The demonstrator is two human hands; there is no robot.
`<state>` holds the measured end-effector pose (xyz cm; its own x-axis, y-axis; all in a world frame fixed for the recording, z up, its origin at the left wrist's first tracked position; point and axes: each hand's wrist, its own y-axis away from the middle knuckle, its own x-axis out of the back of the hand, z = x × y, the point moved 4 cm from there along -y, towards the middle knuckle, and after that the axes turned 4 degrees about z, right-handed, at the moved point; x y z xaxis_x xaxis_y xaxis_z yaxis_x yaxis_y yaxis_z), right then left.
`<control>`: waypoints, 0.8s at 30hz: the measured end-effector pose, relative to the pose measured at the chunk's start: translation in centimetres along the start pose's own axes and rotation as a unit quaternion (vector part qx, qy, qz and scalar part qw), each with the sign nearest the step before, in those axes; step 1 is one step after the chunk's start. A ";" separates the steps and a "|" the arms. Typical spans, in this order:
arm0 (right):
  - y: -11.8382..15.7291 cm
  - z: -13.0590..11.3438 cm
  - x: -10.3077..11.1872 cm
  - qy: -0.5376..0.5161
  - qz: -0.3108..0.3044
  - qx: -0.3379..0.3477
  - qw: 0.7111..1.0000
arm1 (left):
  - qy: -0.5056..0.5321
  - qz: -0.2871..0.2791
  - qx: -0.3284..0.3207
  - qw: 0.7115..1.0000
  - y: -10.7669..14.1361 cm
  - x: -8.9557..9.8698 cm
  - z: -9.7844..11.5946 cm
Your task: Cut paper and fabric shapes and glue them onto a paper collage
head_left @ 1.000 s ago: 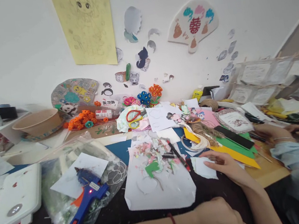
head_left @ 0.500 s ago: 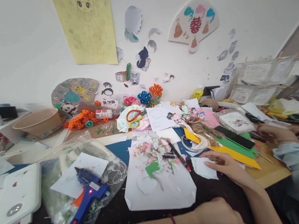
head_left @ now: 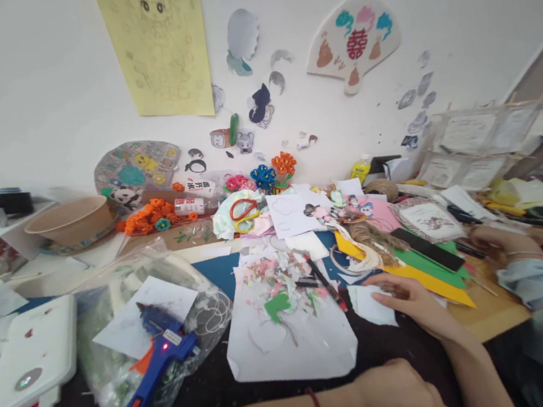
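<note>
My right hand [head_left: 409,299] is at the right of the dark tabletop. Its thumb and fingers close on the edge of a small white piece of paper [head_left: 369,304], which lies on the table. Nearer to me, my left hand [head_left: 394,394] crosses from the left, a red cord bracelet on its wrist. This hand is curled like a fist, knuckles up; its fingertips and anything inside are hidden. Beyond it lies a white sheet [head_left: 294,362] heaped with paper scraps [head_left: 282,276]. A red-and-black pen [head_left: 327,283] rests along the sheet's right side.
A blue hot glue gun [head_left: 158,367] with a lit red light lies on a plastic bag [head_left: 95,349] at left. Beside it is a white power bank [head_left: 30,358] with a cable. Scissors [head_left: 245,215], twine and coloured card fill the back. Another person's hand [head_left: 502,242] works at right.
</note>
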<state>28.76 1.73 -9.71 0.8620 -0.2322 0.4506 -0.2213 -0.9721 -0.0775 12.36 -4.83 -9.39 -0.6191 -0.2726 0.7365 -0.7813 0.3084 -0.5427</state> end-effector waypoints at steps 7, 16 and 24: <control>-0.2 0.6 0.3 -0.043 0.037 0.004 0.998 | -0.001 -0.001 -0.005 1.000 -0.1 0.0 0.1; -0.3 1.8 3.1 -0.152 0.372 0.082 0.912 | 0.028 -0.006 -0.005 1.000 0.2 -0.2 0.1; -0.7 2.6 2.8 -0.027 0.351 0.096 0.931 | 0.048 -0.031 -0.019 0.998 0.4 -1.0 0.2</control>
<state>32.49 1.73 -10.68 0.5575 -0.8095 0.1842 -0.6579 -0.5661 -0.4967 12.63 -4.60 -10.44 -0.5571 -0.2035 0.8051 -0.8134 0.3292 -0.4796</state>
